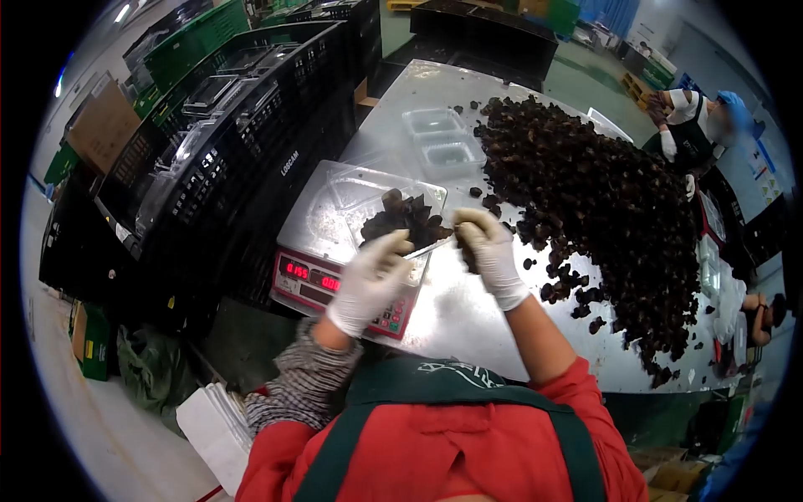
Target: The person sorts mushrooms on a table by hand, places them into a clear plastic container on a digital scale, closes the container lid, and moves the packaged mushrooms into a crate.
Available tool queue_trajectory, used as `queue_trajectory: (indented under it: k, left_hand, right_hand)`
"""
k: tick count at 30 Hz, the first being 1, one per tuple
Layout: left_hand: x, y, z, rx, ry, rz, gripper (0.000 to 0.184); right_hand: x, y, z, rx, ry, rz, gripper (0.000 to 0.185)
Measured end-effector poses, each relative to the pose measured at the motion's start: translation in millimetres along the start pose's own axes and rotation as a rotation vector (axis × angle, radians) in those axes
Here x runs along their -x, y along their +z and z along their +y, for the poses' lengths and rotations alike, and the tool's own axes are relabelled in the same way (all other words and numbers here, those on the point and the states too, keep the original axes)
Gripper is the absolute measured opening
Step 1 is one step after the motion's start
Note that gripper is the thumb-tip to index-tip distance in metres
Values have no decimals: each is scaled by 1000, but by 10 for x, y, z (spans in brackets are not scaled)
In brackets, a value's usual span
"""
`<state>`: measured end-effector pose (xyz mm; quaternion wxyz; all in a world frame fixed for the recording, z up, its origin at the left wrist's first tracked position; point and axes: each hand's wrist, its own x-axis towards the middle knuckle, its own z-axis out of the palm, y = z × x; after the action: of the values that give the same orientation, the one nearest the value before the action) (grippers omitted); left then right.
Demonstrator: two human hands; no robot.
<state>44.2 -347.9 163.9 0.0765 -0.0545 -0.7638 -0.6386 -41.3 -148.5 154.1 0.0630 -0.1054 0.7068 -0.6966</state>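
Note:
Dark, wrinkled mushroom-like pieces [406, 216] fill a clear plastic tray [438, 199] on a scale [305, 219] with a lit red display. My left hand [370, 280], in a white glove, is at the tray's near edge with its fingers curled; whether they hold a piece is hidden. To the right of the tray, my gloved right hand [489, 251] is closed round some dark pieces that show below its fingers. A large heap of the same dark pieces [585, 192] spreads over the metal table to the right.
Empty clear trays [452, 155] stand behind the scale on the metal table [401, 109]. Tall black crates [251, 151] holding clear plastic packs rise at the left. A co-worker [698, 125] in a blue cap stands beyond the heap; another person's arm [759, 320] shows at the right.

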Motion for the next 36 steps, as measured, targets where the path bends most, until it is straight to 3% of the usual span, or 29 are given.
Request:
queue_trajectory:
  k: [1, 2, 4, 8, 12, 14, 15, 18, 20, 21, 22, 24, 26, 27, 28, 30, 31, 32, 36]
  left_hand:
    - [-25, 158, 47, 308, -97, -36, 57]
    - [-73, 239, 27, 518, -195, -20, 60]
    - [-111, 250, 67, 617, -144, 37, 55]
    - [-177, 277, 34, 667, -30, 151, 46]
    - [-291, 254, -83, 644, 32, 260, 26]
    - [-368, 248, -107, 641, 84, 342, 14]
    - [-401, 193, -132, 664, 9, 321, 10]
    - [-550, 5, -130, 564, 35, 362, 7]
    - [-657, -164, -279, 396, 132, 441, 9]
    - [-688, -284, -375, 71, 138, 426, 9]
    - [-703, -396, -448, -251, 144, 402, 9]
    - [-697, -537, -538, -507, 190, 225, 10]
    - [-627, -690, -514, -388, 173, 345, 14]
    - [-606, -846, -622, -183, 181, 433, 13]
    - [-567, -968, -516, -75, 158, 522, 12]
    - [-383, -1341, -350, -13, 59, 727, 14]
    - [-321, -1426, -354, 49, 72, 781, 13]
    - [-250, -1508, -345, -28, 86, 817, 13]
    - [79, -1671, -327, -44, 77, 907, 14]
  right_hand:
    - [41, 199, -142, -258, 49, -103, 25]
    - [51, 357, -189, -300, -17, -145, 28]
    - [26, 478, -175, -378, -26, -191, 32]
    - [-58, 622, -138, -322, -137, -234, 39]
    - [-91, 737, -239, -205, -209, -110, 45]
    - [-183, 722, -220, -343, -149, -100, 46]
    - [-222, 691, -216, -405, -107, -111, 45]
    - [-306, 562, -283, -630, 80, -20, 35]
    - [-426, 225, -177, -556, 73, 51, 35]
    - [-448, 30, -102, -483, 39, 83, 33]
    - [-472, -164, -27, -408, 3, 114, 32]
    - [-449, -473, 144, -71, 25, 214, 29]
    - [-426, -710, 482, 126, 48, 254, 25]
    - [-396, -839, 591, 333, 32, 160, 24]
    - [-364, -895, 538, 516, 187, 91, 25]
    - [-474, -1003, 644, 575, -119, 79, 26]
    - [-542, -918, 444, 387, 122, 93, 28]
    - [-621, -795, 252, 344, 167, 94, 28]
    - [-1122, -562, 162, 470, 34, -67, 29]
